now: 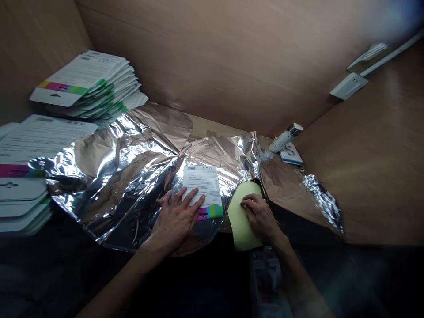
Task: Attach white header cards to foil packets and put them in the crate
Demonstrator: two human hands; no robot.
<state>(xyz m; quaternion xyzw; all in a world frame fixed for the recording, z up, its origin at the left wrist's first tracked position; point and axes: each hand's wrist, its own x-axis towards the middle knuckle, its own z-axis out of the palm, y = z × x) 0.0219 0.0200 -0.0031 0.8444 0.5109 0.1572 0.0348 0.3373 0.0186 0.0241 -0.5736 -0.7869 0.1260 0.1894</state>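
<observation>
Cardboard walls [232,57] are rising around a crumpled foil sheet [115,190], where the left hand [175,221] is lying open and flat on one printed card [202,187], the half-curled right hand [260,218] is resting on one pale green sheet [243,216], grip unclear, and two stacks of printed cards [86,84] are sitting to the left

Crinkled silver foil [112,185] shines glossy across the middle, the smooth white paper card [200,185] on it at 6 o'clock has a slight sheen, the pale green sheet [243,216] beside it looks matt, the stacked cards [89,84] at 10 o'clock look smooth, and the cardboard wall [212,57] at 12 o'clock is matt brown.
</observation>
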